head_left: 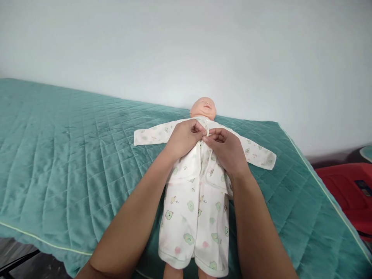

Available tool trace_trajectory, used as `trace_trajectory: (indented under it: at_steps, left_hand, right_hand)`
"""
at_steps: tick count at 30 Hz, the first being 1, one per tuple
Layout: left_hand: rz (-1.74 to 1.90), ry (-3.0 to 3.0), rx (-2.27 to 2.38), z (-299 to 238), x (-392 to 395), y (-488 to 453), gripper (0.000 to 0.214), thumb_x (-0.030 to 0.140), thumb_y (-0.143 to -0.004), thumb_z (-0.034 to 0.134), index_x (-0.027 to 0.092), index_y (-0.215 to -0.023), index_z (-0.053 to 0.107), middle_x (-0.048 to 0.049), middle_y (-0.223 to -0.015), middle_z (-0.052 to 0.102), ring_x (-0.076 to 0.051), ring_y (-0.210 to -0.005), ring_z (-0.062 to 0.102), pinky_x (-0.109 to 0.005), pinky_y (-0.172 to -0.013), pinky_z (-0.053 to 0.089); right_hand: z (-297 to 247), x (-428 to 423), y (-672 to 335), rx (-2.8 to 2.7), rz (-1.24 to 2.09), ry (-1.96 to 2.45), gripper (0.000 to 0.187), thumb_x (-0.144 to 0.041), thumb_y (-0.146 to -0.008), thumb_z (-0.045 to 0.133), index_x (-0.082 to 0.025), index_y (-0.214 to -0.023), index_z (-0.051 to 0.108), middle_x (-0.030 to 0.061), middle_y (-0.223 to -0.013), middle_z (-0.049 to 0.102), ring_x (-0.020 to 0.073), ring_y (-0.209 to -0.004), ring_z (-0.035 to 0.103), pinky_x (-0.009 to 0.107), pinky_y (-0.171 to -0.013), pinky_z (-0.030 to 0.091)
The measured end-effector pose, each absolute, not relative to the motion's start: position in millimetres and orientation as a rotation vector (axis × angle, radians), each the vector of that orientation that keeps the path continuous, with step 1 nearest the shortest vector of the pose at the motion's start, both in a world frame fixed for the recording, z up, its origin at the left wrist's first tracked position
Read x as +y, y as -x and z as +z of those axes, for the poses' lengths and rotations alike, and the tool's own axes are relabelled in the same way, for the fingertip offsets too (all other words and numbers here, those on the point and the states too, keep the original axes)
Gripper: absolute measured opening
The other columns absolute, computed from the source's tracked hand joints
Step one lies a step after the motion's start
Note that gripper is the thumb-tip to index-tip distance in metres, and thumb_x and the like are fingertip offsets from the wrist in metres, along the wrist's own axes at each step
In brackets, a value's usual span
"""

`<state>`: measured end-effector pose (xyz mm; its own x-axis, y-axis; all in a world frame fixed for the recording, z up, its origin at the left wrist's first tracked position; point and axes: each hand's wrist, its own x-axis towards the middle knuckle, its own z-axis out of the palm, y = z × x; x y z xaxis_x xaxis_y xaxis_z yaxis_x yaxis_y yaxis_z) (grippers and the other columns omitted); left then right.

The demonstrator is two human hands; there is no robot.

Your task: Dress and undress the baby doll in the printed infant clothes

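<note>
A baby doll (204,107) lies on its back on a teal quilted bed cover (72,155), head toward the wall. It wears a white printed top (186,162) and matching trousers (193,224). My left hand (184,137) and my right hand (225,149) meet over the doll's chest. Both are closed in a pinch on the thin white tie strings (205,135) of the top. The sleeves lie spread out to both sides.
A pale wall (186,46) stands right behind the bed. To the right of the bed sits a red object (345,190). The bed's front edge (43,242) runs along the lower left, with dark floor below.
</note>
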<state>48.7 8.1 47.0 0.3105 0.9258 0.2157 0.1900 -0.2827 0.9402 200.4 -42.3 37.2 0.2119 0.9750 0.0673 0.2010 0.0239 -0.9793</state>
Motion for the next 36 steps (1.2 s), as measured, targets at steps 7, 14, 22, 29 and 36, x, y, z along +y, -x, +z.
trace_trajectory:
  at_steps: [7,14,22,29,36]
  left_hand:
    - [0.972,-1.731,0.94,47,8,-43,0.005,0.019,-0.085,0.061,0.019,-0.089,0.064,-0.0025,-0.089,0.071,-0.016,-0.085,0.066,-0.029,-0.077,0.048]
    - [0.968,-1.768,1.011,52,2,-47,0.011,0.028,-0.086,0.064,0.02,-0.093,0.064,-0.0026,-0.092,0.072,-0.016,-0.085,0.066,-0.028,-0.074,0.049]
    - [1.021,-1.7,0.997,48,3,-50,0.013,0.023,-0.081,0.066,0.021,-0.094,0.063,0.0003,-0.083,0.068,-0.014,-0.074,0.062,-0.028,-0.068,0.045]
    - [1.01,-1.573,0.91,49,5,-46,0.012,0.019,-0.079,0.066,0.021,-0.09,0.06,0.0014,-0.077,0.063,-0.012,-0.067,0.058,-0.026,-0.064,0.044]
    - [0.956,-1.58,0.91,52,5,-41,0.008,0.021,-0.083,0.063,0.021,-0.09,0.06,0.0012,-0.074,0.062,-0.011,-0.057,0.051,-0.026,-0.054,0.038]
  right_hand:
    - [42,-42,-198,-1.274,0.906,1.512,0.036,-0.04,-0.073,0.079,-0.022,-0.099,0.061,-0.0024,-0.077,0.069,0.0131,-0.064,0.056,0.027,-0.058,0.04]
    - [45,-44,-191,-1.294,0.808,1.572,0.028,-0.03,-0.072,0.072,-0.024,-0.095,0.058,-0.0034,-0.073,0.068,0.0153,-0.064,0.059,0.028,-0.056,0.039]
    - [46,-45,-185,-1.383,0.682,1.597,0.027,-0.023,-0.073,0.066,-0.026,-0.098,0.056,-0.0045,-0.07,0.068,0.0177,-0.066,0.061,0.029,-0.059,0.041]
    - [45,-47,-184,-1.4,0.643,1.599,0.026,-0.027,-0.075,0.068,-0.026,-0.098,0.056,-0.0031,-0.073,0.07,0.0187,-0.068,0.063,0.03,-0.06,0.042]
    - [43,-47,-187,-1.398,0.656,1.599,0.032,-0.032,-0.075,0.073,-0.026,-0.101,0.057,-0.0031,-0.074,0.07,0.017,-0.066,0.061,0.029,-0.058,0.041]
